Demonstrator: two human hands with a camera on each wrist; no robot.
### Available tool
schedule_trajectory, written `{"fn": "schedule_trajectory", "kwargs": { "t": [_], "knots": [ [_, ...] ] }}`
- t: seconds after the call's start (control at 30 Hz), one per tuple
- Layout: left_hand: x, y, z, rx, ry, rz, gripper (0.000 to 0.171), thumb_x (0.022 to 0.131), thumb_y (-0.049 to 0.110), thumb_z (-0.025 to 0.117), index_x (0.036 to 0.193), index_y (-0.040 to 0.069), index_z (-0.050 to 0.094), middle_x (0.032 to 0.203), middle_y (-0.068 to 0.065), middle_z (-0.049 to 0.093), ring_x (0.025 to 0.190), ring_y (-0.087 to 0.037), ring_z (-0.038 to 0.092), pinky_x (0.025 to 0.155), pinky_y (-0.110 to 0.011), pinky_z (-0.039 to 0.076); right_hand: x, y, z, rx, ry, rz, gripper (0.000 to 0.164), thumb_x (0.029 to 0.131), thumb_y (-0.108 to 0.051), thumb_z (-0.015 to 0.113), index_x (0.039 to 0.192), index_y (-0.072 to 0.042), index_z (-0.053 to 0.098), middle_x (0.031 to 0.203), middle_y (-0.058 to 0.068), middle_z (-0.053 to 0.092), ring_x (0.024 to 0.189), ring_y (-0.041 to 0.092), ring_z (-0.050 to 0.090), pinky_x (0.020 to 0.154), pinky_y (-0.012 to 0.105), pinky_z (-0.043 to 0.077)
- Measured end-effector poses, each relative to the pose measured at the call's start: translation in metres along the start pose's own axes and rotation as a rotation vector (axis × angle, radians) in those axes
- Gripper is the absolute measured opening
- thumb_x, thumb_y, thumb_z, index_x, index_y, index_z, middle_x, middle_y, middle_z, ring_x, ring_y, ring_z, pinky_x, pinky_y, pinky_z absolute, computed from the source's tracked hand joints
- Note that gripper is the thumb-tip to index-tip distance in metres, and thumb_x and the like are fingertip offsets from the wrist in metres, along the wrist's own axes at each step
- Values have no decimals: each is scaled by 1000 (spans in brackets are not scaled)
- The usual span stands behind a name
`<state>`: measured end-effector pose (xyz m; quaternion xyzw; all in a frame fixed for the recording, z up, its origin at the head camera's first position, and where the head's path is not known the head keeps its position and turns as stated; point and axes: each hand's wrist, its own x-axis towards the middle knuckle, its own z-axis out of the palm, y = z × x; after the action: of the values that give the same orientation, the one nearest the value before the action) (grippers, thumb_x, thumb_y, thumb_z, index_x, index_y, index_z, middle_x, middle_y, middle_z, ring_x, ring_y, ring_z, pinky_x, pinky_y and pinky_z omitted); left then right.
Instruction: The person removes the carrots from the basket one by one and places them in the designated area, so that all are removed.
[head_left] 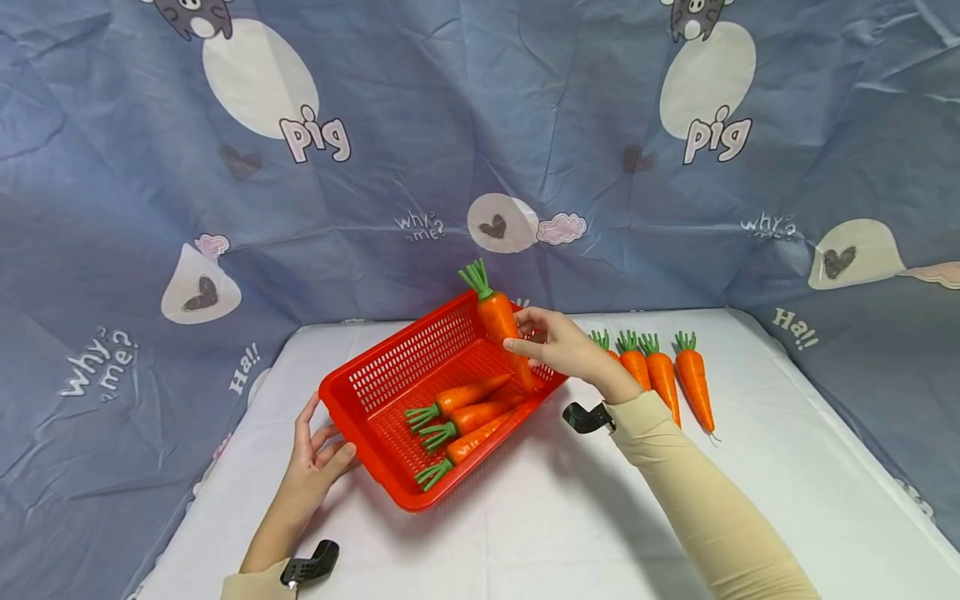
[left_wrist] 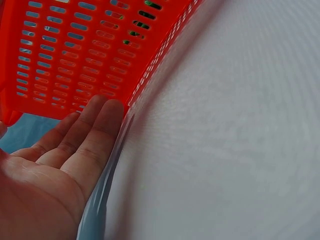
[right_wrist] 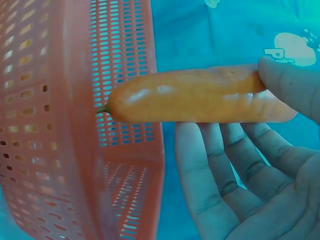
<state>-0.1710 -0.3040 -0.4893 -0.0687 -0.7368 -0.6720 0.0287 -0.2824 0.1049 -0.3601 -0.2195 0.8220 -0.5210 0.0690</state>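
My right hand (head_left: 558,342) pinches an orange carrot (head_left: 498,317) with a green top between thumb and fingers. That carrot slants over the right end of a red plastic basket (head_left: 337,387), its top up and its tip down inside the rim. In the right wrist view the carrot (right_wrist: 185,95) lies across the fingers, its thin tip by the perforated wall. Three carrots (head_left: 472,417) lie side by side in the basket. At the basket's left end, my left hand (head_left: 311,467) touches the outside, its fingers (left_wrist: 92,145) fairly straight against the slotted wall.
On the white-covered table (head_left: 780,467), several carrots (head_left: 662,377) lie in a row right of the basket, partly behind the right forearm. A blue-grey printed cloth (head_left: 420,108) hangs behind and at both sides. Each wrist wears a black device (head_left: 588,418).
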Motion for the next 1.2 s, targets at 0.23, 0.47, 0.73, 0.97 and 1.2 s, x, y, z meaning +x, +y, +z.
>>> {"fn": "schedule_trajectory", "kwargs": {
  "t": [0.23, 0.47, 0.73, 0.97, 1.2],
  "knots": [
    [0, 1, 0, -1, -4, 3, 99, 104, 4, 65, 172, 34, 0, 135, 2, 61, 115, -3, 72, 91, -29, 64, -5, -6, -4, 33, 18, 11, 46, 101, -19, 75, 140, 1, 59, 125, 20, 68, 90, 19, 71, 85, 50, 66],
    [-1, 1, 1, -1, -5, -2, 98, 105, 5, 65, 172, 35, 0, 136, 1, 61, 115, -4, 72, 91, -30, 65, -16, -2, -8, 24, 28, 35, 46, 101, -21, 75, 138, 1, 60, 122, 19, 68, 86, 21, 71, 79, 41, 66],
    [-1, 1, 1, -5, -5, 9, 98, 104, 4, 65, 172, 34, 1, 135, 2, 62, 115, -3, 72, 90, -30, 65, -33, 9, -11, 37, 43, 49, 47, 102, -20, 74, 139, 5, 59, 120, 21, 68, 95, 21, 73, 79, 39, 67],
    [-1, 1, 0, 3, -2, 10, 98, 104, 3, 65, 172, 34, 1, 135, 3, 61, 114, -3, 72, 90, -29, 64, -54, 18, -17, 27, 82, 130, 47, 102, -25, 75, 137, 3, 60, 121, 20, 66, 96, 20, 72, 80, 37, 67],
    [-1, 1, 0, 5, 0, 0, 98, 104, 5, 65, 171, 35, 1, 135, 4, 60, 115, -2, 71, 91, -28, 64, -77, 26, -23, 18, 91, 194, 53, 102, -29, 75, 139, 5, 56, 124, 21, 64, 105, 22, 71, 81, 36, 67]
  ]
}}
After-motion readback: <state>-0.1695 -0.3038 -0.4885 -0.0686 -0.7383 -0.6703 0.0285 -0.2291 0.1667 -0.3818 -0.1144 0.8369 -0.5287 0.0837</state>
